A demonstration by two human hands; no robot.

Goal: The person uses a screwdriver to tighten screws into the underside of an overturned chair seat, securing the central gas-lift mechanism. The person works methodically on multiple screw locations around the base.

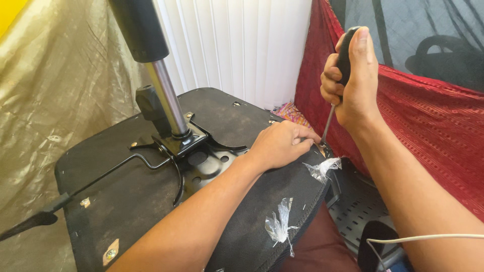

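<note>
Your left hand [280, 146] is resting on the upturned chair seat [126, 201], right of the gas cylinder [164, 90]; your right hand [353, 75] is holding the screwdriver [330, 118] upright above the seat's right edge.

Behind the work you see white vertical blinds [237, 45]. To your left hangs a gold fabric drape [55, 85]. To your right, a red patterned cloth [428, 126] slopes down beneath dark mesh netting [403, 30]. A thin white cable [428, 238] runs along the lower right.
</note>
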